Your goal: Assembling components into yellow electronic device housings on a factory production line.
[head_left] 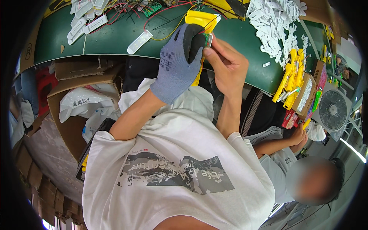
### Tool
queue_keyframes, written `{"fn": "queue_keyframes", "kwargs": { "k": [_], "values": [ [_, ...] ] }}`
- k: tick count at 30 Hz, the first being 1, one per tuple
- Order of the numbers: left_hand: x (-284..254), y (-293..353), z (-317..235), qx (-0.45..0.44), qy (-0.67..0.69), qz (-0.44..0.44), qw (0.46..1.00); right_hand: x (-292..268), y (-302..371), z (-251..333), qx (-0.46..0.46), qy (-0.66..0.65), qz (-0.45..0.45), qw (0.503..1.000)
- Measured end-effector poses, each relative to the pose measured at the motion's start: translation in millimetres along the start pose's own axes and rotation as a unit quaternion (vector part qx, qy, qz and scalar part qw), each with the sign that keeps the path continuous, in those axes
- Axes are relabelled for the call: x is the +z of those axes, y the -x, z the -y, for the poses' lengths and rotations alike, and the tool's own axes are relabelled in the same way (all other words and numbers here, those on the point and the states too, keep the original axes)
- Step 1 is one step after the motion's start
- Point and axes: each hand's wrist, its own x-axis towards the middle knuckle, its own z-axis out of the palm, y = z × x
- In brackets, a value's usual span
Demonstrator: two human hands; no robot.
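Note:
My left hand (pixel 178 63), in a grey-blue glove with dark fingertips, is closed around a yellow plastic housing (pixel 201 18). The housing's wide end points away from me, and its lower part shows beneath the glove. With my bare right hand (pixel 231 69) I pinch a small whitish piece (pixel 209 40) against the housing's right side. A bit of green shows beside that piece; the fingers hide the rest. Thin red and yellow wires run by the housing. Left of my glove, a white light panel (pixel 140 42) with wires attached lies on the green tabletop (pixel 107 44).
Tangled wires and circuit boards (pixel 154 9) lie at the back, beside white panels (pixel 86 23). White plastic parts (pixel 274 23) are heaped at the far right, near yellow housings (pixel 293 76). A carton with a plastic bag (pixel 88 100) stands left. A co-worker (pixel 278 161) and a fan (pixel 332 109) are at right.

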Motion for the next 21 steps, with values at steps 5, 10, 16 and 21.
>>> {"fn": "queue_keyframes", "kwargs": {
  "k": [5,10,16,21],
  "values": [
    [2,1,0,0.007,0.018,-0.016,1.000,7,3,3,0.028,-0.074,-0.029,0.996],
    [0,6,1,-0.002,0.036,-0.009,0.999,5,5,-6,0.027,-0.114,-0.034,0.993],
    [-1,4,2,0.073,-0.027,-0.002,0.997,1,11,-8,-0.069,0.063,-0.028,0.995],
    [-2,0,-2,0.059,-0.023,0.009,0.998,-8,3,6,-0.144,0.161,-0.020,0.976]
  ]
}}
